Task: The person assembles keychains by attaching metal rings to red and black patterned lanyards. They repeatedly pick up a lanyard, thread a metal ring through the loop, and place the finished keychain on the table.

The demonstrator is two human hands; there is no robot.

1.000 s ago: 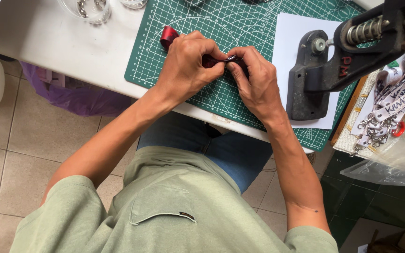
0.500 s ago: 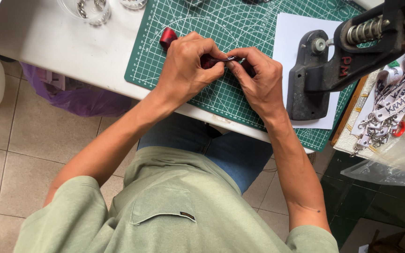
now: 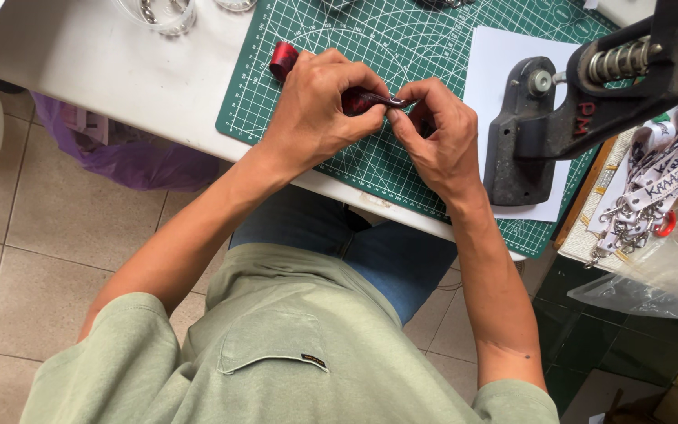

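Little movement is noted since the earlier frames; both hands remain over the green cutting mat (image 3: 433,47). The red strap (image 3: 355,100) is pinched by left hand (image 3: 323,106) and right hand (image 3: 437,137). The hand press (image 3: 559,118) stands unused; pressing appears outstanding.

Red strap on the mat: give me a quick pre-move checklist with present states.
1. Red strap pinched in left hand: ok.
2. Right hand fingertips on the strap's end: ok.
3. Loose red end lying on the cutting mat: ok.
4. Hand press standing on the white paper, apart from both hands: ok.
5. Metal fitting seated on the strap: cannot tell, fingers hide it.
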